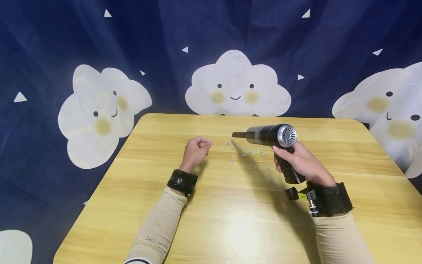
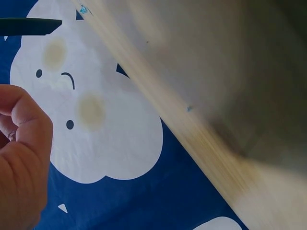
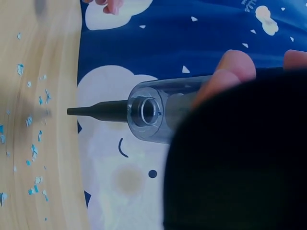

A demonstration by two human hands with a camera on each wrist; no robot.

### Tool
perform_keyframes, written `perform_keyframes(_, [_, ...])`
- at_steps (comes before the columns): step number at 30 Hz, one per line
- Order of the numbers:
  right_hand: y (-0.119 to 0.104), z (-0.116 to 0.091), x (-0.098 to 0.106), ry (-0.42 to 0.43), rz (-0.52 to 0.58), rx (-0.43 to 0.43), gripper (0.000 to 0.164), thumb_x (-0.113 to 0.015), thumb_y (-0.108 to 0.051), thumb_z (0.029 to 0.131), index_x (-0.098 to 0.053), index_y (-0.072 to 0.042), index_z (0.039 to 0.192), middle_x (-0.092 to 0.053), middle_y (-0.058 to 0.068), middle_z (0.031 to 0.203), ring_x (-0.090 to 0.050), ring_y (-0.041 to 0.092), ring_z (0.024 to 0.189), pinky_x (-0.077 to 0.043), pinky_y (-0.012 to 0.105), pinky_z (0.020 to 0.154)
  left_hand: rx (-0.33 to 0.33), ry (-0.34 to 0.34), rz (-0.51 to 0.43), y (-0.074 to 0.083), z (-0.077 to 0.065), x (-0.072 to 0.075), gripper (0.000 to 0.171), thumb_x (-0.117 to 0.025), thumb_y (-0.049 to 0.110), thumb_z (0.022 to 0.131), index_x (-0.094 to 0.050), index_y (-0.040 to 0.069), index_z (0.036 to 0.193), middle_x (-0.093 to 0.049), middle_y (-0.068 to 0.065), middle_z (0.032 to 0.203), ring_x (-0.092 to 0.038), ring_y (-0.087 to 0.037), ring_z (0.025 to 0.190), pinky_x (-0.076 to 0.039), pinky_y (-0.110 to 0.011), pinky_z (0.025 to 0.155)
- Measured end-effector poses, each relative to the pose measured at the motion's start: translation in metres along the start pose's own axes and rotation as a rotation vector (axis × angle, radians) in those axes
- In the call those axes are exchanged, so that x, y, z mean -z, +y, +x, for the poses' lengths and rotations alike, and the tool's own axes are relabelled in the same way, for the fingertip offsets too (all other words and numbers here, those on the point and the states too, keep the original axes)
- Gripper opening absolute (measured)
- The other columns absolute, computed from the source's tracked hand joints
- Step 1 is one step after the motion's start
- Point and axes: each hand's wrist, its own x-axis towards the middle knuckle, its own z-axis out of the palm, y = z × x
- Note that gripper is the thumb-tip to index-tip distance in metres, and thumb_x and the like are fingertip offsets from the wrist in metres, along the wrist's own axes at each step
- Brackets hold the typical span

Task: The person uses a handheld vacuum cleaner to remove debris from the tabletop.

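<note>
My right hand (image 1: pixel 308 163) grips the handle of a black handheld vacuum cleaner (image 1: pixel 265 135), thumb and fingers wrapped around it. Its narrow black nozzle (image 1: pixel 239 135) points left, held above the tabletop. In the right wrist view the clear dust cup (image 3: pixel 168 132) shows behind the nozzle. Small blue and white scraps (image 1: pixel 251 151) lie scattered on the table below and in front of the vacuum. Left of the scraps, my left hand (image 1: pixel 196 152) hovers over the table with loosely curled fingers, holding nothing. The left wrist view shows its curled fingers (image 2: pixel 24 120) near the nozzle tip.
The wooden table (image 1: pixel 132 205) has rounded far corners and a shadow of the vacuum across it. Behind it hangs a dark blue curtain (image 1: pixel 165 44) with smiling white clouds and small triangles. Black wrist bands (image 1: pixel 182 181) with cameras sit on both wrists.
</note>
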Motion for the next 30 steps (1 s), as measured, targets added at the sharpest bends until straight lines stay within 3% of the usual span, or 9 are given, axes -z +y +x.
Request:
perform_keyframes(6, [0.0010, 0.0008, 0.0001, -0.007, 0.000, -0.005, 0.039, -0.049, -0.028, 0.100, -0.043, 0.006, 0.118, -0.054, 0.015, 0.077, -0.058, 0.020, 0.062, -0.054, 0.035, 0.059, 0.006, 0.009, 0.000, 0.0006, 0.0006, -0.0005, 0.019, -0.063, 0.030, 0.091, -0.064, 0.011, 0.089, -0.061, -0.009, 0.070, -0.060, -0.035, 0.073, -0.040, -0.033, 0.061])
perform_keyframes(13, [0.0008, 0.0013, 0.0007, -0.013, 0.001, -0.014, 0.041, -0.049, -0.028, 0.100, -0.042, 0.007, 0.121, -0.054, 0.017, 0.077, -0.058, 0.021, 0.061, -0.054, 0.035, 0.058, 0.012, -0.003, -0.004, 0.0006, 0.0008, 0.0000, 0.020, -0.062, 0.031, 0.092, -0.064, 0.011, 0.091, -0.065, -0.021, 0.082, -0.062, -0.037, 0.077, -0.040, -0.033, 0.062])
perform_keyframes(18, [0.0010, 0.0013, 0.0009, -0.020, 0.002, -0.035, 0.045, -0.050, -0.029, 0.100, -0.040, 0.006, 0.126, -0.054, 0.017, 0.077, -0.058, 0.022, 0.061, -0.053, 0.035, 0.057, 0.004, -0.010, 0.000, -0.0001, 0.0008, 0.0007, 0.021, -0.062, 0.031, 0.092, -0.064, 0.010, 0.093, -0.065, -0.024, 0.084, -0.062, -0.038, 0.078, -0.041, -0.033, 0.063])
perform_keyframes(25, [0.0019, 0.0013, 0.0008, -0.028, -0.004, -0.046, 0.044, -0.050, -0.030, 0.100, -0.040, 0.005, 0.126, -0.054, 0.017, 0.077, -0.058, 0.023, 0.061, -0.053, 0.037, 0.058, 0.001, 0.000, 0.011, -0.0003, 0.0013, 0.0001, 0.020, -0.063, 0.031, 0.092, -0.064, 0.011, 0.090, -0.063, -0.010, 0.072, -0.062, -0.035, 0.074, -0.041, -0.032, 0.061])
perform_keyframes(30, [0.0028, 0.0021, 0.0007, -0.030, -0.008, -0.050, 0.044, -0.050, -0.031, 0.100, -0.040, 0.004, 0.125, -0.054, 0.017, 0.077, -0.058, 0.023, 0.061, -0.053, 0.036, 0.057, -0.004, 0.001, 0.001, -0.0007, 0.0018, -0.0003, 0.019, -0.063, 0.029, 0.092, -0.064, 0.010, 0.089, -0.063, -0.011, 0.071, -0.061, -0.038, 0.074, -0.041, -0.032, 0.060])
